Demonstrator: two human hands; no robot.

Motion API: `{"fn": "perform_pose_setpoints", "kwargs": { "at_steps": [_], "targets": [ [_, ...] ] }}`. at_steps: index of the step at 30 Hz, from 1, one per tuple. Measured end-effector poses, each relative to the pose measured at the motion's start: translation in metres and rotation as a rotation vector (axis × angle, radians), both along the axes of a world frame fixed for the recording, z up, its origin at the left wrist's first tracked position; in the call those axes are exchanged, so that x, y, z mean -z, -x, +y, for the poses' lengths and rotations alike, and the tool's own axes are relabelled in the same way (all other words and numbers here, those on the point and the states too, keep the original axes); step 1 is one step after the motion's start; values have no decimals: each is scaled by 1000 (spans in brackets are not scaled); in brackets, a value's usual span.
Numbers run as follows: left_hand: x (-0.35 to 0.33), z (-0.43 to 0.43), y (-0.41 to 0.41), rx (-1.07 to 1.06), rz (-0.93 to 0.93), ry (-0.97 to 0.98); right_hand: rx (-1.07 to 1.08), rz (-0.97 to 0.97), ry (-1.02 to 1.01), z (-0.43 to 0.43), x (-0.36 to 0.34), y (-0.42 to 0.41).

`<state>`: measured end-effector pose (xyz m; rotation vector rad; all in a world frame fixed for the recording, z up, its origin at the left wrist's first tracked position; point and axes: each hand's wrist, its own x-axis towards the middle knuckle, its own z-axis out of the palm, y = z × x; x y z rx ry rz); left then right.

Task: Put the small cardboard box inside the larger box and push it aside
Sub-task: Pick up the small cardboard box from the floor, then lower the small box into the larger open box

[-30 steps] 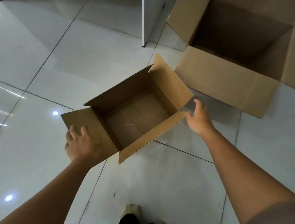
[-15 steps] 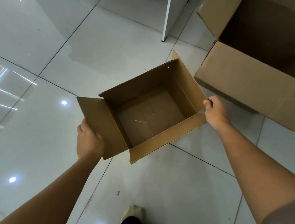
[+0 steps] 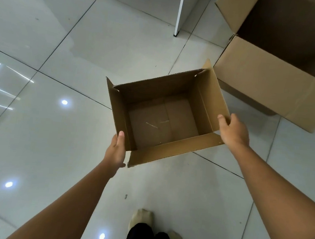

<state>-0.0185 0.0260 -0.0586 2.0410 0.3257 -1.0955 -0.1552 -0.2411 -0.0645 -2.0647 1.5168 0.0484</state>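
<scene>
Above the tiled floor (image 3: 75,150), held clear of it, the small cardboard box (image 3: 164,118) hangs between both hands with its mouth open toward the camera and its inside empty. The left hand (image 3: 117,150) grips the near-left wall, thumb over the rim; the right hand (image 3: 234,131) clasps the near-right corner, fingers curled round the outside. Since a second ago the left side flap, then splayed outward, has come up almost upright, and the box has travelled right — its far-right corner now sits just beside the near wall of the larger box (image 3: 265,84). That puts the carry nearly at its end; judging by this, what remains is to lift over that wall and lower in. The small box's long axis runs from near-left to far-right, aimed roughly at the larger box, which stands open-topped by the floor's far-right corner of view. A white furniture leg (image 3: 179,13) stands beyond, well apart.
</scene>
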Motion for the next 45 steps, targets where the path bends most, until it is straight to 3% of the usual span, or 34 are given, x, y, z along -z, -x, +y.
{"fn": "perform_pose_setpoints", "kwargs": {
  "at_steps": [6, 11, 21, 31, 36, 45],
  "targets": [
    [1, -17, 13, -185, 44, 68, 97, -159, -187, -8, 5, -4],
    [6, -20, 16, -356, 8, 109, 118, -201, -110, 8, 4, -3],
    [-18, -9, 12, -212, -195, 4, 128, -233, 6, 45, -19, 25],
    [-148, -9, -7, -140, -361, 12, 141, -313, -36, 55, -144, 19],
    [-213, -27, -21, -106, -427, 0, 114, -314, 69, 42, -200, 10],
    [-280, -49, -51, 15, -579, -68, 206, -397, -4, 37, -244, -3]
  ]
}}
